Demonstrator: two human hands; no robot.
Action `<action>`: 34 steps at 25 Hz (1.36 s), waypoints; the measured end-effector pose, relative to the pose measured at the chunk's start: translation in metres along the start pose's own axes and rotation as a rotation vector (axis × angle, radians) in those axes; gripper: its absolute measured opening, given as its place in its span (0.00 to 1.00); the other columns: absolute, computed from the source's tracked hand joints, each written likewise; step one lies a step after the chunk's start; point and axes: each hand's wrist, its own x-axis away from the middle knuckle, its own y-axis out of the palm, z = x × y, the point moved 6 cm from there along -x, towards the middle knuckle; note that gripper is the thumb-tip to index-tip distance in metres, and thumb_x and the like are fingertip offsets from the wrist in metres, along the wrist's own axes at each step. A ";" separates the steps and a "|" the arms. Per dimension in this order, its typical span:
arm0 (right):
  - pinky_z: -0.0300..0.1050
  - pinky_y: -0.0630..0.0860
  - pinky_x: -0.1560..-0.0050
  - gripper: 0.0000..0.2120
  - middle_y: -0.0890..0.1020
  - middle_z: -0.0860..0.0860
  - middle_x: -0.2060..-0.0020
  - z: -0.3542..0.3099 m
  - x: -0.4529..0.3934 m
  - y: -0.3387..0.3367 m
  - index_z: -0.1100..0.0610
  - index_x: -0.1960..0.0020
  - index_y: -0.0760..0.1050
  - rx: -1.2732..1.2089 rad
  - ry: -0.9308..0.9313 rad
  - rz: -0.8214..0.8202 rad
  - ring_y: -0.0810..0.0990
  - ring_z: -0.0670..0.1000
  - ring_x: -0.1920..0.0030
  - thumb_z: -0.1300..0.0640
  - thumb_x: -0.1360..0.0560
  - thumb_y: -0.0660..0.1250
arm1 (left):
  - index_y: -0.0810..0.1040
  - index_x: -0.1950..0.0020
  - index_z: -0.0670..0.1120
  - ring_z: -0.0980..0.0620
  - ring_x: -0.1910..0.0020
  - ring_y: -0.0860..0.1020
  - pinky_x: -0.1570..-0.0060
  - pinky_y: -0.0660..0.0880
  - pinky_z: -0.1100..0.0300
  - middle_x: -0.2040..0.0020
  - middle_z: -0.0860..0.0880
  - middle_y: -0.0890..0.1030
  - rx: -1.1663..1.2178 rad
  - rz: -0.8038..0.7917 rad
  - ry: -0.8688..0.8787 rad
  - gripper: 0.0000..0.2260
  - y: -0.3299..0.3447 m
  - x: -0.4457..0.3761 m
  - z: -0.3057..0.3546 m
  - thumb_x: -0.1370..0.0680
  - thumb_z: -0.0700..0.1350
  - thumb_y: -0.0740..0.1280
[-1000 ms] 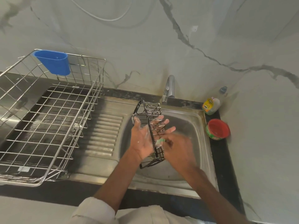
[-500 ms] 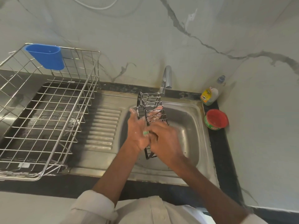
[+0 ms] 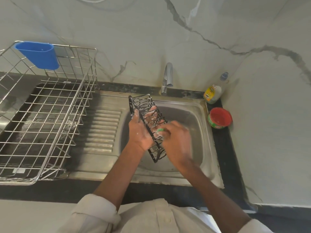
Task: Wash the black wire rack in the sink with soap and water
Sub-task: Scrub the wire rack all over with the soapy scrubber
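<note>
A long black wire rack point(image 3: 146, 105) streaked with white foam is tilted over the steel sink point(image 3: 200, 148), its far end up toward the tap point(image 3: 168, 78). My left hand point(image 3: 140, 132) grips it from the left, with fingers showing through the wires. My right hand point(image 3: 176, 140), blurred by motion, presses a green scrub pad point(image 3: 160, 130) against the rack's right side near its middle. No water runs from the tap.
A steel dish basket point(image 3: 50, 115) with a blue cup holder point(image 3: 37, 55) sits on the drainboard at the left. A soap bottle point(image 3: 212, 93) and a red-lidded tub point(image 3: 219, 117) stand on the black counter to the right of the sink. Marble walls close in behind and at the right.
My right hand with the green pad has moved back and forth along the rack, now farther right than half a second ago. The left hand's grip is unchanged, and the camera shifted slightly.
</note>
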 end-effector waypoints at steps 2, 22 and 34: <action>0.33 0.75 0.56 0.09 0.85 0.47 0.54 -0.021 -0.011 0.015 0.53 0.48 0.87 -0.030 -0.040 -0.051 0.79 0.45 0.56 0.64 0.23 0.73 | 0.76 0.24 0.39 0.45 0.53 0.85 0.58 0.84 0.56 0.45 0.40 0.84 -0.002 -0.004 -0.026 0.36 0.001 0.004 -0.004 0.14 0.68 0.52; 0.47 0.78 0.61 0.09 0.82 0.48 0.53 0.004 0.025 -0.021 0.54 0.51 0.82 0.200 -0.060 0.018 0.79 0.52 0.51 0.66 0.26 0.70 | 0.82 0.30 0.47 0.35 0.41 0.82 0.50 0.85 0.40 0.36 0.38 0.81 0.107 -0.006 -0.010 0.26 -0.008 -0.010 -0.019 0.13 0.63 0.56; 0.50 0.82 0.49 0.10 0.85 0.47 0.51 0.003 -0.055 -0.013 0.52 0.46 0.86 0.093 0.048 0.037 0.78 0.47 0.52 0.65 0.22 0.71 | 0.86 0.35 0.48 0.41 0.45 0.86 0.46 0.83 0.44 0.37 0.40 0.85 -0.130 -0.115 -0.042 0.31 0.020 0.005 -0.017 0.16 0.69 0.54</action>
